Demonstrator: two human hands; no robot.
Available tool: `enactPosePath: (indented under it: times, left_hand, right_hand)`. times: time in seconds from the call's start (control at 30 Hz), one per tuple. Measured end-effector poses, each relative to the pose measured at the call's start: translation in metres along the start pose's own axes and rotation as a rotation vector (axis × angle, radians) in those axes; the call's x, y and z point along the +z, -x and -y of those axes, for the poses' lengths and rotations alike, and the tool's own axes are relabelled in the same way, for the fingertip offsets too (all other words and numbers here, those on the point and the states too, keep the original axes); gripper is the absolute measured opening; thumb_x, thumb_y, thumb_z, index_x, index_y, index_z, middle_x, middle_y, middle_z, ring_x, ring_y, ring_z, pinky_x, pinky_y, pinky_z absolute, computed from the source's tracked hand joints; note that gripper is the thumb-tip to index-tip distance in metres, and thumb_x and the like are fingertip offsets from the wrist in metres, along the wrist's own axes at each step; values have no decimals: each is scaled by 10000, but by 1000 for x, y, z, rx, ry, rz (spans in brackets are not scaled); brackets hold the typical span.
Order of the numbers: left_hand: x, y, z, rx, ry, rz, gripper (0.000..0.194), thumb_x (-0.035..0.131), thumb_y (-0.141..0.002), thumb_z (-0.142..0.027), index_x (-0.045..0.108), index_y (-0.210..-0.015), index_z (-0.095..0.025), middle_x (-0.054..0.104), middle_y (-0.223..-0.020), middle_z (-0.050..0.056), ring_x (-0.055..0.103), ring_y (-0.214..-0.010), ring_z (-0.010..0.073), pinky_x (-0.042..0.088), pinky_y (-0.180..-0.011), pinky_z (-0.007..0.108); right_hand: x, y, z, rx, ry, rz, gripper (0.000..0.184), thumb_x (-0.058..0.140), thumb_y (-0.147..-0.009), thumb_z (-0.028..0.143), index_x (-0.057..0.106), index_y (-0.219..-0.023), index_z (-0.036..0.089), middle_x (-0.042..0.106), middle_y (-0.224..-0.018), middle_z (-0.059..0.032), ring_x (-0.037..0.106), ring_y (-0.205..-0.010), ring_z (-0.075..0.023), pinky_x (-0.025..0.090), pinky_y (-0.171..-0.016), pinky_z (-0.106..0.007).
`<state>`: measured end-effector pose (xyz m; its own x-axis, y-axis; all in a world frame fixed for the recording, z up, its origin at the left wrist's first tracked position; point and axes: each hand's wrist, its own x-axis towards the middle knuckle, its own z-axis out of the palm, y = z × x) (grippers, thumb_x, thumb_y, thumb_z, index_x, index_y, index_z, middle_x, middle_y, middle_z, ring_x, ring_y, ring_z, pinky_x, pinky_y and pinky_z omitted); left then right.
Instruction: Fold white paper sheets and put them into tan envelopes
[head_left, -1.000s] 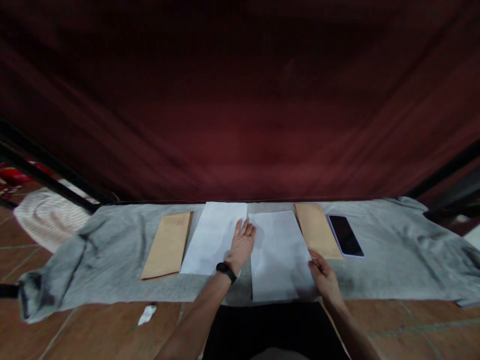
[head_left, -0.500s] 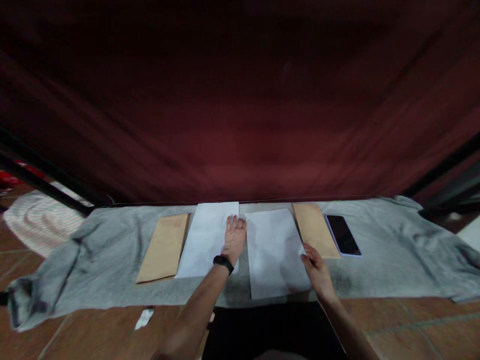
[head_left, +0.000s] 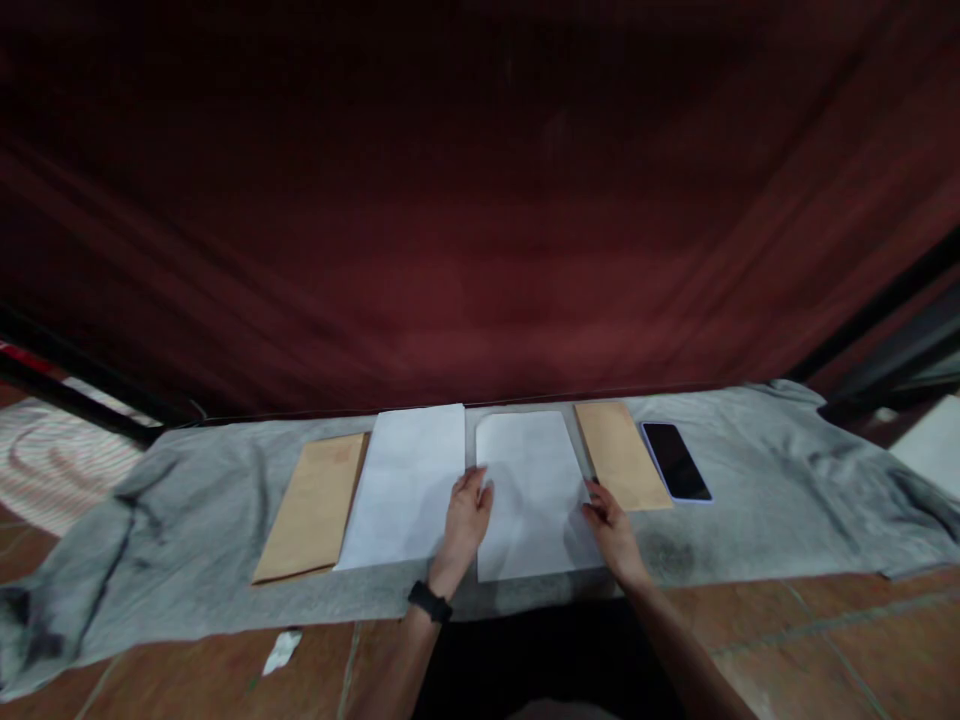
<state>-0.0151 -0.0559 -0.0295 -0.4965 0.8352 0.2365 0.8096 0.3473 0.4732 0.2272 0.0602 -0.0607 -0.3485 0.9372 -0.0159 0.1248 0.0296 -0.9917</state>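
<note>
A white sheet of paper (head_left: pixel 529 530) lies in front of me on a grey cloth (head_left: pixel 772 490). My left hand (head_left: pixel 466 510), with a dark band on its wrist, has its fingers bent at the sheet's left edge. At the opposite edge, my right hand (head_left: pixel 611 525) pinches the paper between thumb and fingers. Left of it lie more white paper (head_left: pixel 409 480) and a brown envelope (head_left: pixel 315 505). A second brown envelope (head_left: pixel 622 455) rests just beyond my right hand, with a phone (head_left: pixel 677 462) beside it.
Dark red fabric (head_left: pixel 480 250) rises behind the cloth-covered surface. Dark bars (head_left: pixel 877 310) slant at both sides. A crumpled white scrap (head_left: pixel 283 650) lies on the tiled floor (head_left: pixel 810 650) below the front edge.
My left hand has come back toward me from the far part of the left paper to the right sheet's edge. The right sheet has shifted slightly and sits straighter. My right hand stays at its edge.
</note>
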Motion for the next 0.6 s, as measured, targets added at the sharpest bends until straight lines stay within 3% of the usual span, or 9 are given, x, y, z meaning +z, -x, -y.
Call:
enactPosePath:
  times: [0.17, 0.33, 0.47, 0.6]
  left_hand:
    - [15, 23, -7, -122, 201, -93, 519, 544, -804, -62, 617, -1298, -203, 594, -1372, 109, 590, -1259, 254, 502, -1081, 431]
    - [13, 22, -15, -159, 189, -65, 544, 497, -807, -14, 598, -1326, -143, 499, -1459, 166, 569, -1290, 278, 480, -1104, 441]
    - [2, 29, -30, -61, 9, -93, 480, 471, -888, -65, 563, -1357, -107, 427, -1510, 222, 525, -1323, 321, 467, -1090, 506]
    - [3, 33, -57, 125, -127, -91, 435, 422, -971, -149, 518, -1395, -147, 400, -1560, 161, 332, -1469, 309, 376, -1157, 535]
  right_hand:
    - [4, 4, -3, -143, 226, -99, 405, 531, -861, 431, 628, -1196, 224, 697, -1044, -87, 669, -977, -267, 555, -886, -449]
    - [6, 14, 8, -427, 570, -109, 414, 429, -940, 285, 569, -1327, 240, 562, -1352, -140, 551, -1266, -304, 498, -1028, -527]
    - [7, 23, 10, -585, 739, -8, 450, 419, -975, 239, 510, -1416, 256, 485, -1491, -124, 470, -1369, -302, 464, -1080, -539]
    - [12, 31, 4, -654, 855, 134, 500, 441, -995, 302, 441, -1492, 242, 465, -1534, -107, 453, -1394, -301, 428, -1114, -524]
